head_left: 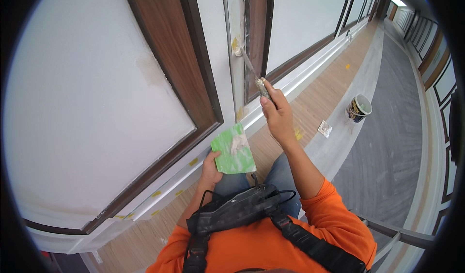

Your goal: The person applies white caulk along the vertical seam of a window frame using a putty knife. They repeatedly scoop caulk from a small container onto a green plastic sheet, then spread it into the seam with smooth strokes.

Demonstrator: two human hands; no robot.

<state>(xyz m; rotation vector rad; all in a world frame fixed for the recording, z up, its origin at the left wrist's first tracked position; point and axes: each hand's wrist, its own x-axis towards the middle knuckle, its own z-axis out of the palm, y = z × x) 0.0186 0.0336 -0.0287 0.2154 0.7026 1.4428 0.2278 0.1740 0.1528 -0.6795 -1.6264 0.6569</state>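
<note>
My right hand (277,114) grips the worn handle of a putty knife (252,67). The knife reaches up and to the left. Its tip is at a dab of whitish filler (238,52) on the narrow white strip (236,79) between two brown-framed wall panels. In front of my knees, my left hand (210,169) holds a green board (233,153) by its left edge, thumb on top. White smears cover the board, and a pinkish-white lump of filler (239,143) sits near its upper right.
A bucket (359,109) stands on the floor to the right, near a small whitish square (325,129). White skirting (290,92) runs along the wall base. Yellow marks dot the skirting and floor. A grey metal frame (397,235) is at lower right. The corridor stretches away at upper right.
</note>
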